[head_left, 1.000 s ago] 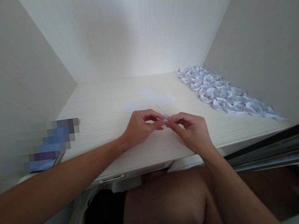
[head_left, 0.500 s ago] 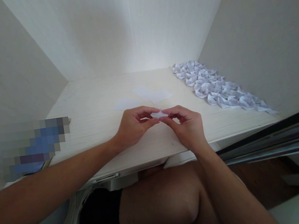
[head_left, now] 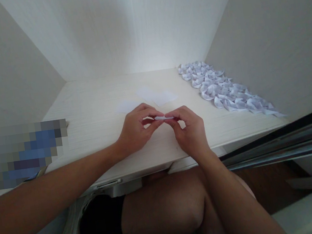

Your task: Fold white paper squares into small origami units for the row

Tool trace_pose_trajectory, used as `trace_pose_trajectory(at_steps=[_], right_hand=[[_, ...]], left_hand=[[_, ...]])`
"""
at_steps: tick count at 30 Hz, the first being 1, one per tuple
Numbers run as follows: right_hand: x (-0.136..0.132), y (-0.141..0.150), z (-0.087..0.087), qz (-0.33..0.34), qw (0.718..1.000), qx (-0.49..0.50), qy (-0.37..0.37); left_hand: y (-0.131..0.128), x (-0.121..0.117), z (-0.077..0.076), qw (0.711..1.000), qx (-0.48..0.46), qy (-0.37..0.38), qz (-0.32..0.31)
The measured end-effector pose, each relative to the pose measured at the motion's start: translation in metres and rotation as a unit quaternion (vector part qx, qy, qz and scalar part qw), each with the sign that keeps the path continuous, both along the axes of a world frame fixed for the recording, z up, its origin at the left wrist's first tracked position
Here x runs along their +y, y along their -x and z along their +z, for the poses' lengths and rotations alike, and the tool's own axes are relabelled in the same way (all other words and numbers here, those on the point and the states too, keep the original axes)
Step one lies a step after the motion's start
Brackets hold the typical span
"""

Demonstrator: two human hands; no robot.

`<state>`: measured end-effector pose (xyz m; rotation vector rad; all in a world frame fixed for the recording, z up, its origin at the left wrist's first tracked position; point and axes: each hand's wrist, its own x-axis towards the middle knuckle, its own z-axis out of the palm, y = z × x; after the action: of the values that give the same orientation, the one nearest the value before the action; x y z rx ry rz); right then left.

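Note:
My left hand [head_left: 136, 129] and my right hand [head_left: 188, 130] meet over the front of a pale wooden shelf [head_left: 93, 117]. Both pinch a small white folded paper piece [head_left: 163, 117] between thumb and fingers, one hand at each end. The piece is held flat, just above the shelf surface. A few flat white paper slips [head_left: 156, 96] lie on the shelf right behind my hands.
A long heap of several folded white paper pieces [head_left: 224, 92] runs along the right wall of the shelf. A blurred-out object [head_left: 31, 152] sits at the left front corner. My bare knee [head_left: 174, 210] is below the shelf edge, and a metal rail [head_left: 286, 146] runs off to the right.
The small paper has been spread from a tiny pinched bit into a longer flat strip between both hands. The view has shifted slightly, so the hands sit a little higher and to the left.

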<state>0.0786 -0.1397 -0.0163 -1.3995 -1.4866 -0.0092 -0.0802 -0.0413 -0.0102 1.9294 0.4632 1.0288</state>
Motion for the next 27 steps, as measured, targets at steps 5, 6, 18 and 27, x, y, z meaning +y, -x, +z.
trace_pose_trajectory(at_steps=[5, 6, 18, 27], right_hand=[[0.000, 0.000, 0.000, 0.008, 0.999, 0.040, 0.004], [0.000, 0.000, 0.000, 0.010, 0.999, 0.049, 0.008], [0.000, -0.006, -0.002, 0.026, 0.993, 0.091, 0.070], [0.000, -0.006, -0.003, 0.009, 0.989, 0.092, 0.118]], left_hand=[[0.000, 0.004, 0.000, 0.998, 0.017, -0.059, -0.016], [0.000, 0.005, 0.001, 0.997, 0.022, -0.067, -0.014], [0.002, 0.010, 0.000, 0.998, 0.053, 0.004, -0.020], [0.000, 0.013, -0.004, 0.997, 0.074, 0.011, -0.029]])
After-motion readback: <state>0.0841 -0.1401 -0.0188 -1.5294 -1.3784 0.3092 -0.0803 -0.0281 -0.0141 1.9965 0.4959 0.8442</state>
